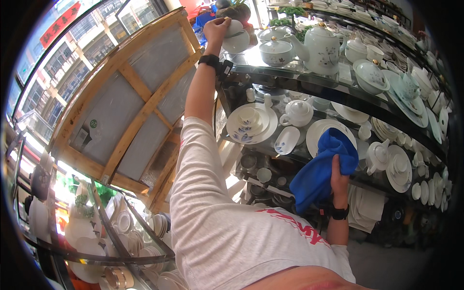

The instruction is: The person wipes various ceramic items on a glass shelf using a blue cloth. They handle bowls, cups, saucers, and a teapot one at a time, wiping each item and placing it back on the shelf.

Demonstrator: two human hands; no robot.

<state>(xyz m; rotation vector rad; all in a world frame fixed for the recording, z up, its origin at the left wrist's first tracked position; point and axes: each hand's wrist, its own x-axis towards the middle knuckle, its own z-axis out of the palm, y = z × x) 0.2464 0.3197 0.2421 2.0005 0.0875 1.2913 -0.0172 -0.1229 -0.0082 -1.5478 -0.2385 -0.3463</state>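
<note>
My left hand [216,30] reaches far out over the glass top shelf and pinches the knob of a white porcelain lid [234,29]. That lid sits tilted at the mouth of a round white lidded pot [236,43], a dark gap showing between them. A bunched blue cloth [319,170] hangs from my right hand [340,177], in front of the middle shelf. Right of the round pot stand a lidded porcelain bowl [275,53] and a tall floral teapot [322,50]. Behind the cloth, a white plate [315,134] is partly hidden.
A wooden crate frame [127,98] leans close along my left arm. Below the glass edge [290,75] are a small teapot [297,112], stacked plates [235,123] and an oblong dish [287,140]. More crockery fills a rack [108,257] at lower left.
</note>
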